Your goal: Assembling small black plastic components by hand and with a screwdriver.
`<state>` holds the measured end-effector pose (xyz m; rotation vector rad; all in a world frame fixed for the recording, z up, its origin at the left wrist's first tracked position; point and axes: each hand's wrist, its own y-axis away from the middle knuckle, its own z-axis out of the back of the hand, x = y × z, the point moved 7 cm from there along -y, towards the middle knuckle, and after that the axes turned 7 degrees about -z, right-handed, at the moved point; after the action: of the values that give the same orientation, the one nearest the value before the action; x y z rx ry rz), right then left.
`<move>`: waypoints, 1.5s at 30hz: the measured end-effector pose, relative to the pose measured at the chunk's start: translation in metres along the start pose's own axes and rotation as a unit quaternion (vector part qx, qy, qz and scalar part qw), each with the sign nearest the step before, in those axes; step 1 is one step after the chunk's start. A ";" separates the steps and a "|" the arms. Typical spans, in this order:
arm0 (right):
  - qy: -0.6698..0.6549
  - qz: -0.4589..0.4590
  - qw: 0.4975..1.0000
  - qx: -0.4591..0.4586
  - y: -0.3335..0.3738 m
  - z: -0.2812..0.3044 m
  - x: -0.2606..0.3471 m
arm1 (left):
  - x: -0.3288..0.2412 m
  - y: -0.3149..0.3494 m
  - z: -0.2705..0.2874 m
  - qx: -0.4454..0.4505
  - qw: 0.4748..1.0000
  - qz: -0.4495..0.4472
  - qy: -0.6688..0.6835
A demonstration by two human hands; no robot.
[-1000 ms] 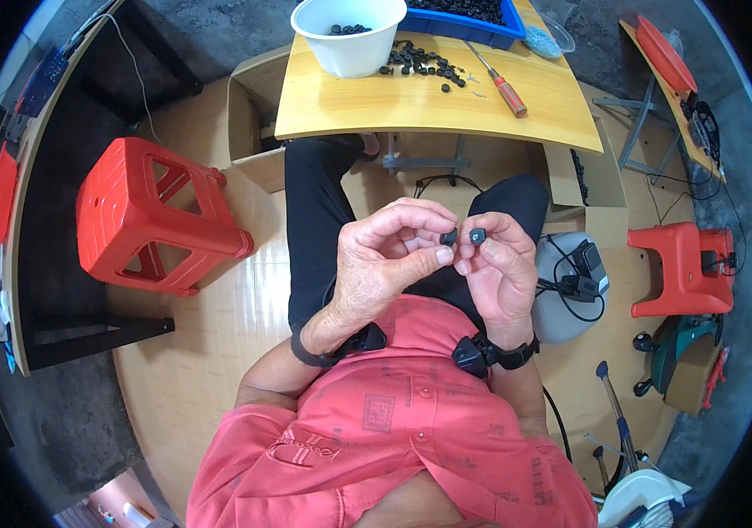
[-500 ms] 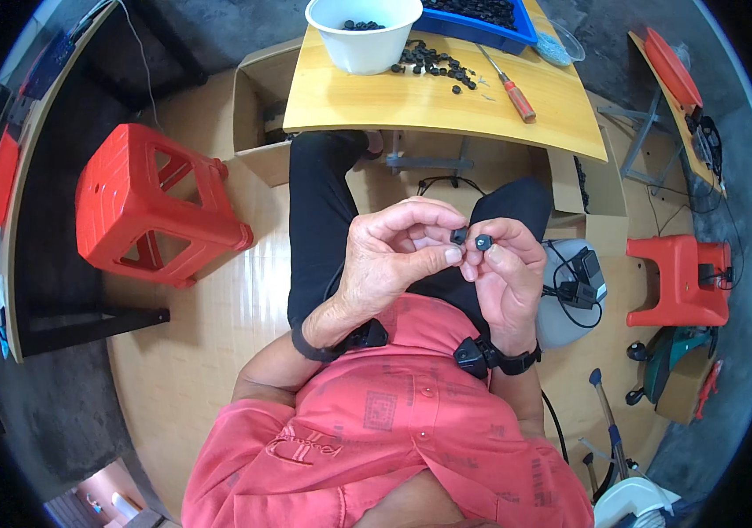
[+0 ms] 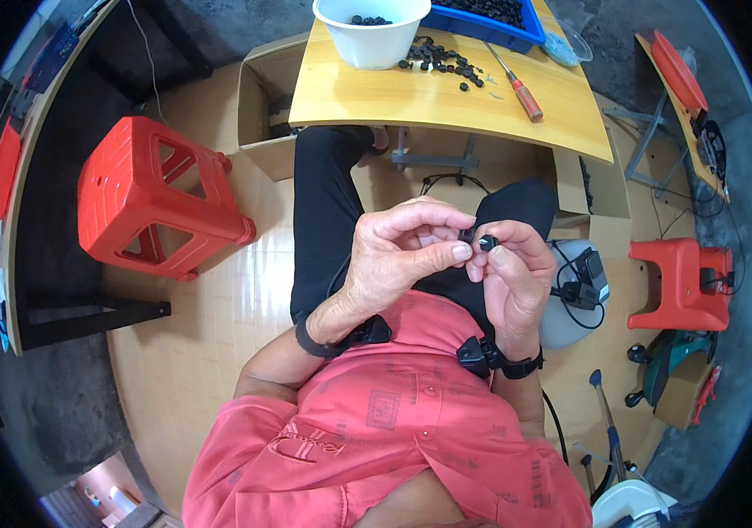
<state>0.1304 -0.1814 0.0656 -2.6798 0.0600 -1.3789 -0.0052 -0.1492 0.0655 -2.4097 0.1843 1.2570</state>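
Observation:
In front of my chest, above my lap, both hands are raised close together. My left hand [image 3: 404,253] pinches a small black piece [image 3: 467,235] between thumb and fingertips, which mostly cover it. Between the thumb and forefinger of my right hand [image 3: 517,271] is a small black knob-like piece [image 3: 488,242] with a light mark on its face. The two pieces are side by side; whether they touch I cannot tell. Many similar black pieces [image 3: 442,60] lie loose on the yellow wooden table [image 3: 350,97] beyond my knees.
On the table stand a white bucket [image 3: 372,44] and a blue tray [image 3: 526,40], both holding black pieces. A red-handled screwdriver [image 3: 527,101] lies near them. Cardboard boxes [image 3: 270,158] flank the table underneath. Red plastic stools [image 3: 143,198] stand left and right.
The whole view has shifted slightly. My hands stay nearly in place, and the left piece is now more covered by my fingers. The right piece's light-marked face has turned a little.

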 end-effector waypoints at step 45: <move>0.281 0.114 0.951 -0.062 0.008 -0.030 0.034 | 0.028 -0.001 0.001 0.045 0.939 0.135 0.312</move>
<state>0.1263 -0.1954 0.1093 -2.1799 0.5057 -2.0526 0.0105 -0.1454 0.0430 -2.6836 0.7579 0.5146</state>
